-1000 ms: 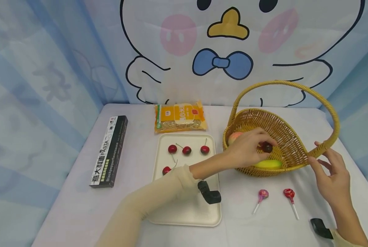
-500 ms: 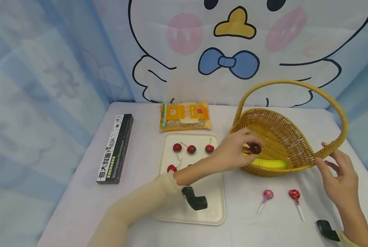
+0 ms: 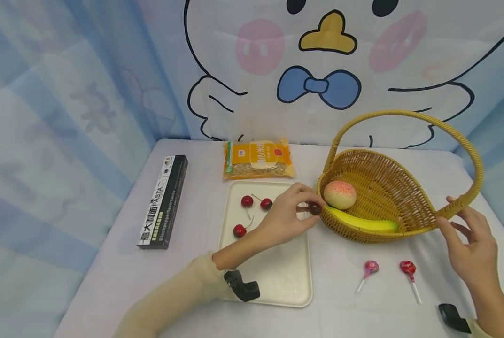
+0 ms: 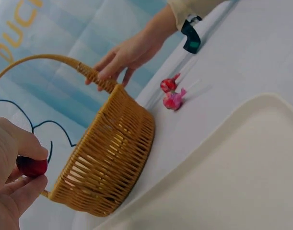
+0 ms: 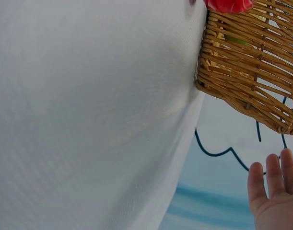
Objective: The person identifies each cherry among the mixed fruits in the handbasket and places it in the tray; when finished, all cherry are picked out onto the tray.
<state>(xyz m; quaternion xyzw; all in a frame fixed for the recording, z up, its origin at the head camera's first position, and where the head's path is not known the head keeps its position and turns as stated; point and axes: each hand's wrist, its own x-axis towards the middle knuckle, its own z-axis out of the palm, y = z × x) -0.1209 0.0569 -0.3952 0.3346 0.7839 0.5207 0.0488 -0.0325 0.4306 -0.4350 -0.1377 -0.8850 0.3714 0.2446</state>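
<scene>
In the head view, my left hand (image 3: 286, 213) pinches a dark red cherry (image 3: 314, 208) between thumb and fingertips, beside the basket's left rim and over the tray's right edge. The left wrist view shows this cherry (image 4: 32, 166) close up. My right hand (image 3: 467, 239) grips the wicker basket (image 3: 374, 180) where its handle meets the right rim, thumb and fingers on either side. Inside the basket lie a peach (image 3: 339, 195) and a banana (image 3: 363, 222). Several stemmed cherries (image 3: 240, 230) lie on the cream tray (image 3: 277, 281), partly hidden behind my left hand.
Two lollipops, one pink (image 3: 371, 267) and one red (image 3: 408, 268), lie in front of the basket. A black pasta box (image 3: 163, 202) is at the left. Behind the tray lies an orange-and-yellow food packet (image 3: 258, 159). A printed curtain (image 3: 87, 117) hangs around the table.
My left hand has drawn the pinched cherry leftward from inside the basket to beyond its left rim, uncovering the peach. My right hand stays on the handle base. The head view has shifted slightly.
</scene>
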